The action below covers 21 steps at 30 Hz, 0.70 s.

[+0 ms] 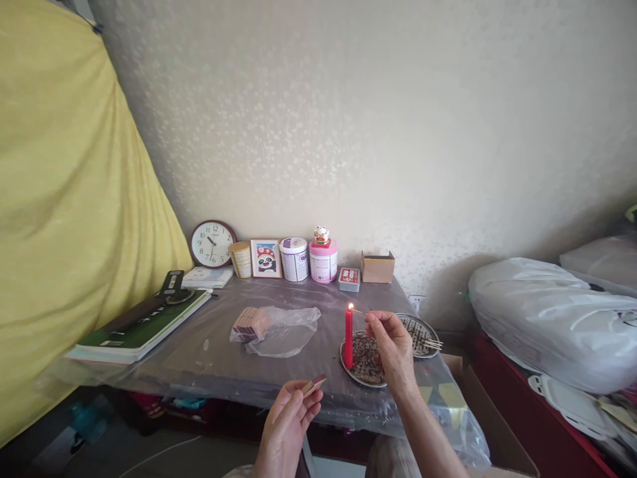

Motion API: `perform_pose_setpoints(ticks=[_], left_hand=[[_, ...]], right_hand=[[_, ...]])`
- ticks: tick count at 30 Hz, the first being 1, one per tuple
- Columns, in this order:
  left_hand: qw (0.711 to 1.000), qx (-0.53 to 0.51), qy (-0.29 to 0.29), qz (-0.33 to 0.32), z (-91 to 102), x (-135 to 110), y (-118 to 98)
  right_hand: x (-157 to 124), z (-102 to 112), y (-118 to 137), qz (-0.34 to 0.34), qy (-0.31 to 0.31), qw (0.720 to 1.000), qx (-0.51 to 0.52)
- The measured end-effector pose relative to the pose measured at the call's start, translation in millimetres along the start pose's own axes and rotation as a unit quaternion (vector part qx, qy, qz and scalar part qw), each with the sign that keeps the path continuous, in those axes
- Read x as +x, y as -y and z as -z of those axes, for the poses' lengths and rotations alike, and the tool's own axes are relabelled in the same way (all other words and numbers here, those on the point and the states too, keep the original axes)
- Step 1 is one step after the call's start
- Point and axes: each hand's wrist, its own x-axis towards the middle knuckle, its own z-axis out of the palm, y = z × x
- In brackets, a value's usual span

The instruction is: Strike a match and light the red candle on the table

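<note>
Match (359, 311), likely light and brittle, sits pinched by its tail in right hand (393, 345) at candle's (348, 338) three o'clock; left hand (288, 418) pinches matchbox (314, 384).

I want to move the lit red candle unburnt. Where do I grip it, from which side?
Probably low on the red candle, near the plate, from the left: it stands upright, flame on top, and the right hand crowds its right side.

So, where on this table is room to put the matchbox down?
Bare table: between the book and the plastic bag, and along the front edge before that bag. Crowded: the right end, with candle, its plate, a second plate and your right hand, and the back row by the clock.
</note>
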Motion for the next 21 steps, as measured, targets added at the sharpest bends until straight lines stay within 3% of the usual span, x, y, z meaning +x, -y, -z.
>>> perform_pose_setpoints(ticks=[21], left_hand=[[1.000, -0.002, 0.012, 0.003, 1.5, -0.5, -0.9]], right_hand=[[-1.5, 0.2, 8.9, -0.011, 0.004, 1.000, 0.024]])
